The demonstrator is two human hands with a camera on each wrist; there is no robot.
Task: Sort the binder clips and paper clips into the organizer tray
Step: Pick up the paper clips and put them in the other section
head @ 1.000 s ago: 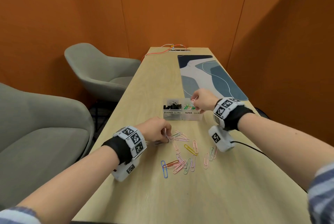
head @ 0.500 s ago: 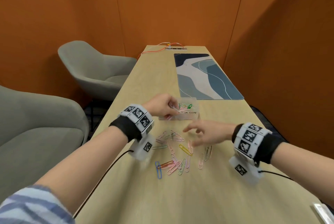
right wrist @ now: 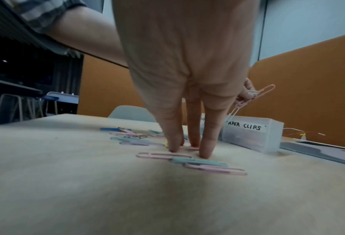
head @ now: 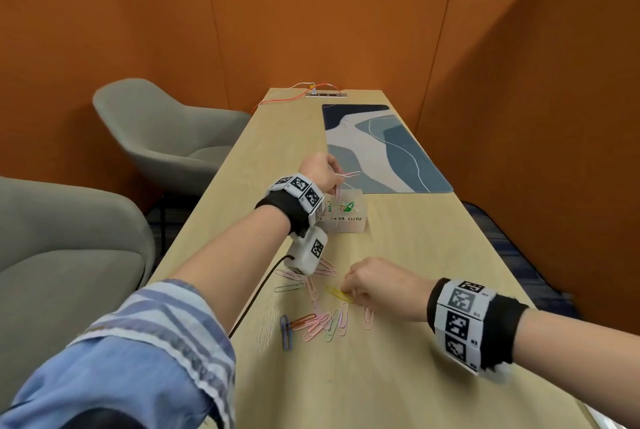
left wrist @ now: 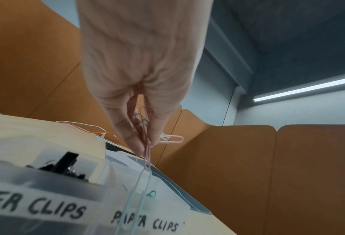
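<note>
Left-hand grip [left wrist: 145, 143] on, seemingly, linked paper clips [left wrist: 147, 159]

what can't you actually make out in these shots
- Binder clip compartment of the clear plastic organizer tray: head view, hidden by the left wrist.
- Count of pastel paper clips pinched in the left hand: left wrist view, overlapping and blurred.
- What the right hand touches: head view, knuckles cover the fingertips.

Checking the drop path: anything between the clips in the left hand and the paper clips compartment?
Nothing visible. The left hand pinches linked paper clips hanging straight over the open paper clips compartment.
</note>
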